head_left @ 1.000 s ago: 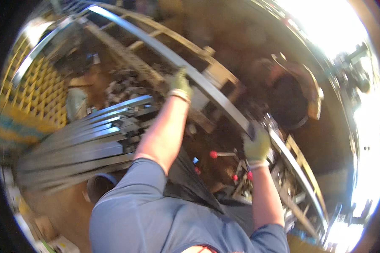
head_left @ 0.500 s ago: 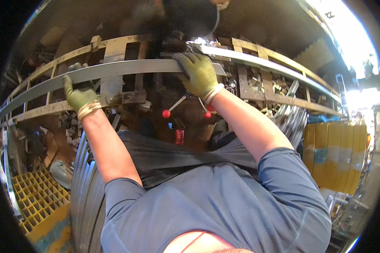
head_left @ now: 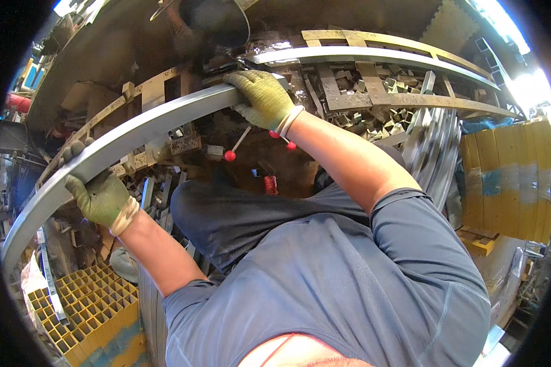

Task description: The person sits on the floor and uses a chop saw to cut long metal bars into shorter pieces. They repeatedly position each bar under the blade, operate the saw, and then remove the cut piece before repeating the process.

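Note:
A long grey metal tube point(head_left: 144, 125), curved by the lens, runs from the left rim up to the middle. My left hand point(head_left: 98, 192), in a green glove, grips it from the near side, thumb in front and fingertips showing over the far edge. Nearer its right end, my gloved right hand point(head_left: 263, 98) wraps over the tube from above. That end lies beside a dark machine part, where details are blurred. Below my right hand are handles with red ball knobs point(head_left: 229, 155).
Another long metal tube point(head_left: 373, 55) rests on a pale rack point(head_left: 410, 101) at the right. Square tube offcuts point(head_left: 398, 116) are heaped below it. Yellow bundled tubes point(head_left: 98, 296) stand lower left, a yellow stack point(head_left: 508, 177) at right. A dark rounded machine part point(head_left: 214, 24) is at the top.
My view has turned. The held tube now slants more steeply, its left end swung nearer me. My left hand is lower and closer; my right hand has shifted slightly left, both still gripping.

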Demonstrator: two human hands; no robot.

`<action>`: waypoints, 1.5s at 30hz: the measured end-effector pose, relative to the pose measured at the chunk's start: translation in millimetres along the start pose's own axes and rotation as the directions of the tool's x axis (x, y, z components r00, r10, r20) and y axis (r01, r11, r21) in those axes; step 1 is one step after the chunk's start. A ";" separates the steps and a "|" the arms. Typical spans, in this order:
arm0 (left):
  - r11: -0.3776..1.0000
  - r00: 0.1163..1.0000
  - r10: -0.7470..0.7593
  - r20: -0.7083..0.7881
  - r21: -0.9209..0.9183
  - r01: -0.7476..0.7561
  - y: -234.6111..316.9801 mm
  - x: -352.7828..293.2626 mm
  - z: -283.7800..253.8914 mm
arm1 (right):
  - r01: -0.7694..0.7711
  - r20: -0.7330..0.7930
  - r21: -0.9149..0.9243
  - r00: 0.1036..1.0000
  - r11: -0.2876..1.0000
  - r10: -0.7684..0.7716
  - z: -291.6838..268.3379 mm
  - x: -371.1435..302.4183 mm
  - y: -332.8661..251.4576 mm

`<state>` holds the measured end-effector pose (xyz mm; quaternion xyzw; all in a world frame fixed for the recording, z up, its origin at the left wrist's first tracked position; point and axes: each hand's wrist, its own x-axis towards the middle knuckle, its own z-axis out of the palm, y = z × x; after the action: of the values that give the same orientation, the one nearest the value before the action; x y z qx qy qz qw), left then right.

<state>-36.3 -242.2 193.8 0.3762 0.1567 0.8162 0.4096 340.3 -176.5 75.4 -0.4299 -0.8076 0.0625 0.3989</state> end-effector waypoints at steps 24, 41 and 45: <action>0.938 0.985 0.081 0.155 0.323 -0.128 59.2 -139.1 75.6 | 0.079 -0.110 0.245 0.993 0.966 -0.053 -33.0 -42.9 4.3; 0.985 0.978 0.138 -0.154 0.128 -0.119 87.7 -246.1 46.0 | 0.452 0.089 -0.130 0.892 0.882 -0.444 -77.1 38.3 -16.0; 0.990 0.940 0.000 -0.342 -0.131 -0.048 117.0 -269.8 6.9 | 0.523 0.191 -0.193 0.850 0.830 -0.491 -67.3 54.5 -71.6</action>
<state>7.3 -526.8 133.3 0.2020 0.1642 0.8827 0.3913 324.2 -196.8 184.7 -0.2394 -0.9190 -0.1140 0.2918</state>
